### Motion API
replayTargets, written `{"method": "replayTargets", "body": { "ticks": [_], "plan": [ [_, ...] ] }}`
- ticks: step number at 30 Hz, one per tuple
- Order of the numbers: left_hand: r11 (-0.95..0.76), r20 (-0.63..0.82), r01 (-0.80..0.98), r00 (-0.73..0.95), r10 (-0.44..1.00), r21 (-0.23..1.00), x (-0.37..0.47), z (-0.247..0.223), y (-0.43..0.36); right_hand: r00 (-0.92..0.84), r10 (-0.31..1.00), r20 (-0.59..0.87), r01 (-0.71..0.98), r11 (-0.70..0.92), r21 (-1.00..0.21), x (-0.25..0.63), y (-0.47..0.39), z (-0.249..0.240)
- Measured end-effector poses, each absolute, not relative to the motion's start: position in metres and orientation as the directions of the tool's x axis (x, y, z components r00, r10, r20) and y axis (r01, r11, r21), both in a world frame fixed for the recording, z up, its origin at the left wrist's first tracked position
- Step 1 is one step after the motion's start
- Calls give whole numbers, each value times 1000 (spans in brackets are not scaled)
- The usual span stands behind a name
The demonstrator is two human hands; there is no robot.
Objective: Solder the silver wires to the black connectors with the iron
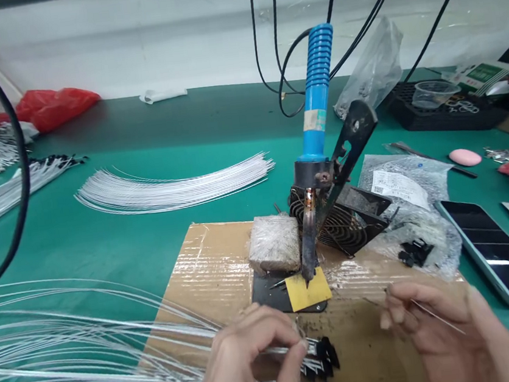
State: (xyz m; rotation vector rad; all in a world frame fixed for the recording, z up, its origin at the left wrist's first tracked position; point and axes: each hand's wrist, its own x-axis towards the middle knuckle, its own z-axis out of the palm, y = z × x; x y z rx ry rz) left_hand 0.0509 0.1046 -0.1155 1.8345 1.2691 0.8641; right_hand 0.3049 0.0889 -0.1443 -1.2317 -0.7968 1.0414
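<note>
1. Two hands at the near edge of the cardboard sheet [207,264]. My left hand [251,363] pinches thumb to forefinger on one cable [282,352] of the white bundle [70,347] — its black-tipped ends [326,354] lie just right of the pinch.
2. My right hand [436,330] pinches a thin solder wire [434,314], I think — it is too fine to be sure.
3. The soldering iron tip [309,264] stands just beyond both grips, over the yellow pad [309,292]. Reaching forward carelessly could burn my fingers.
4. The loose bundle fans left of my grip — a tug could drag neighbouring cables off the cardboard or into the iron.
</note>
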Motion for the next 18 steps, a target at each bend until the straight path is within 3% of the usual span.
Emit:
{"method": "replayTargets", "body": {
  "ticks": [2, 7, 11, 14, 18],
  "plan": [
    [-355, 239, 449, 295, 925, 820, 45, -120, 100, 282, 953, -108, -232, -42, -972, 315, 87, -147],
    [-431, 307, 511, 311, 899, 744, 33, -126, 93, 391, 918, -67, 151, -135, -979, 289, 87, -136],
    [-434, 368, 535, 233, 900, 724, 31, -134, 85, 341, 939, 46, 372, -90, -924, 263, 97, -124],
    [-432, 421, 571, 160, 893, 698, 28, -140, 80, 328, 939, 100, 387, -37, -921, 254, 104, -123],
    [-566, 499, 607, 300, 813, 558, 13, -139, 78, 448, 883, 137, 215, 43, -976, 260, 101, -132]
  ]
}}
